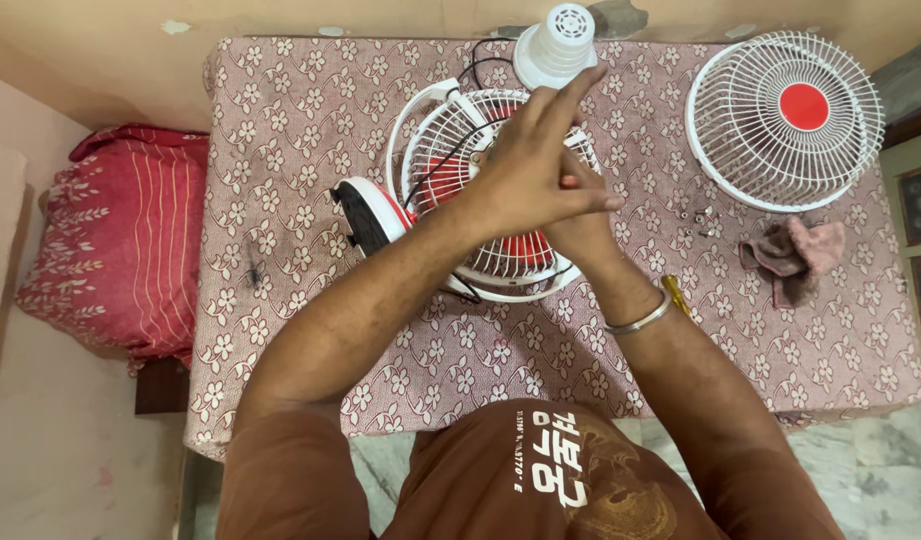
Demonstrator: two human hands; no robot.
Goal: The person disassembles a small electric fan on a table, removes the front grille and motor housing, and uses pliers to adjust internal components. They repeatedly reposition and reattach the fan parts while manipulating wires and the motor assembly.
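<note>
Hands met over a stripped fan [480,190] at mid-table: the left hand [525,165], fingers spread flat, pressed onto the right hand [580,225], whose grip stayed hidden. Steady downward pressure seemingly came next.

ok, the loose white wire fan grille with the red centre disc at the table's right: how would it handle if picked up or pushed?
The white wire fan grille with the red centre disc looks light for its size, being mostly open wire. Its thin ribs would probably flex if squeezed, so the rim seems safer. Lying flat on the floral tablecloth, it should slide rather than roll.
</note>
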